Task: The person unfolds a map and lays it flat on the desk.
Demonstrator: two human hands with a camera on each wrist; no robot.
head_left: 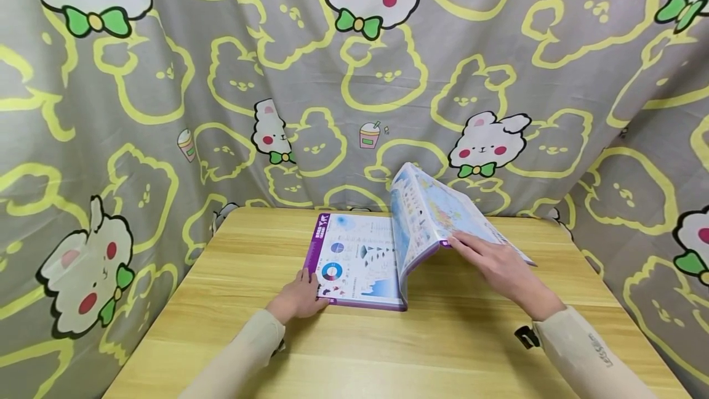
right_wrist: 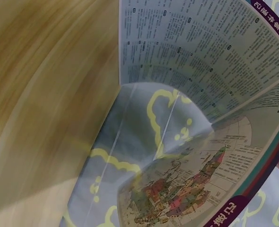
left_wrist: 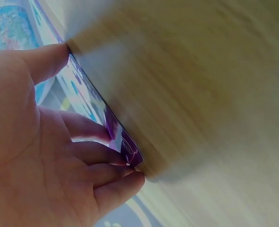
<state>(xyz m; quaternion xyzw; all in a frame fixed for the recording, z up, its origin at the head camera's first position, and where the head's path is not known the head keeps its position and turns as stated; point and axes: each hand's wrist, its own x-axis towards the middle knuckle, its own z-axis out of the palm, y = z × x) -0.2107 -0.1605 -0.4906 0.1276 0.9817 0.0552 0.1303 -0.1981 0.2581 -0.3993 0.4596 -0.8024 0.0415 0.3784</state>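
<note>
A folding map (head_left: pixel 360 257) with purple borders lies partly unfolded on the wooden table, its left panel flat and printed with charts. The right part stands raised like a tent, and a coloured world map (head_left: pixel 443 208) shows on its slope. My left hand (head_left: pixel 301 296) rests on the lower left corner; in the left wrist view its thumb and fingers touch the purple edge. My right hand (head_left: pixel 493 263) holds the near edge of the raised fold. From below, the right wrist view shows a text panel (right_wrist: pixel 177 47) and another coloured map (right_wrist: pixel 177 194); most of that hand is hidden there.
The wooden table (head_left: pixel 354 356) reaches toward me and to both sides of the map. A grey curtain (head_left: pixel 310 85) with yellow outlines and white rabbits hangs behind the table and along its left and right sides.
</note>
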